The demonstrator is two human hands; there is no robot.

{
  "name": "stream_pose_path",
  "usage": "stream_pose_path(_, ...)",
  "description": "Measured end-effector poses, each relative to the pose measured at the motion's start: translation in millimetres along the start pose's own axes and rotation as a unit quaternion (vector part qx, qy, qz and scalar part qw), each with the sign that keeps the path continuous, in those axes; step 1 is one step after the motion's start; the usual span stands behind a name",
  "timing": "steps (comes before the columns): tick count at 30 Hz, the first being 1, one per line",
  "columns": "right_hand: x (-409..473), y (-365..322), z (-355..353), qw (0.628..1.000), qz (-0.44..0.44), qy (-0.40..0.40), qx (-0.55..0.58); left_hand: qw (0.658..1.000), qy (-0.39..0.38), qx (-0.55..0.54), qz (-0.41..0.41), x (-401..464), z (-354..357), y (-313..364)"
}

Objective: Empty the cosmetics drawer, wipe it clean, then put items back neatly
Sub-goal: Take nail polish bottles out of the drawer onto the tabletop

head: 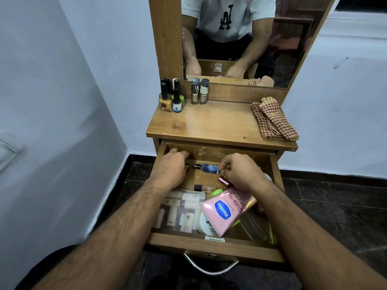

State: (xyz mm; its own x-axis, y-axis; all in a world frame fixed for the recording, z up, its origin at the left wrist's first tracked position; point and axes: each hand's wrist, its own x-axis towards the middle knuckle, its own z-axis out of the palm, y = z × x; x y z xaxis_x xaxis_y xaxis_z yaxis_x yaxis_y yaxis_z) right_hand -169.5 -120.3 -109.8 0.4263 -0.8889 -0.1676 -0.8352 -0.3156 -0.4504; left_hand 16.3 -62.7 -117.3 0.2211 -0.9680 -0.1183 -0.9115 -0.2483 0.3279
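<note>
Bottles first, over on the far left of the wooden tabletop (219, 122): a cluster of black-capped nail polish bottles (170, 98) in yellow and green, with two metallic silver-capped bottles (199, 92) just beside them against the mirror's base. Down in the open wooden drawer (213, 242), the left hand (172, 167) reaches into the back left corner, fingers curled and blurred, and I cannot tell whether it grips anything. Below its wrist lies a clear pouch of small white tubes and bottles (182, 210). Centre now: a small blue patterned bottle (209, 168) lies on its side at the back of the drawer, and the right hand (238, 171) is pinching its end between thumb and fingertips. A slim dark-capped lip tube (205, 187) lies loose just in front. A pink Vaseline lotion tube (227, 210) rests tilted across the right half, over a round white jar (206, 223) and a green cap (216, 192). Up right, a red-and-cream checked cloth (273, 120) sits folded on the tabletop's right edge.
</note>
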Motion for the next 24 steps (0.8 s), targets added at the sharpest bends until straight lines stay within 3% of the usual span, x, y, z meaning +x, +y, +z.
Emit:
stream_pose_path(4,1.4,2.6,-3.9,0.999,0.019,0.026,0.004,0.996,-0.08,0.028,-0.011,-7.4,9.8,4.3)
stream_pose_path(14,6.4,13.8,-12.1,0.997,0.058,0.038,0.034,0.999,-0.026,0.029,-0.002,-6.4,10.8,2.2)
stream_pose_path(19,5.4,3.9,-6.3,1.0,-0.011,-0.004,0.01,0.999,0.03,-0.025,0.018,-3.4,5.1,10.3)
stream_pose_path(24,8.4,-11.2,13.9,0.986,-0.065,-0.105,-0.108,0.993,0.054,-0.098,-0.022,-0.3,1.5,8.1)
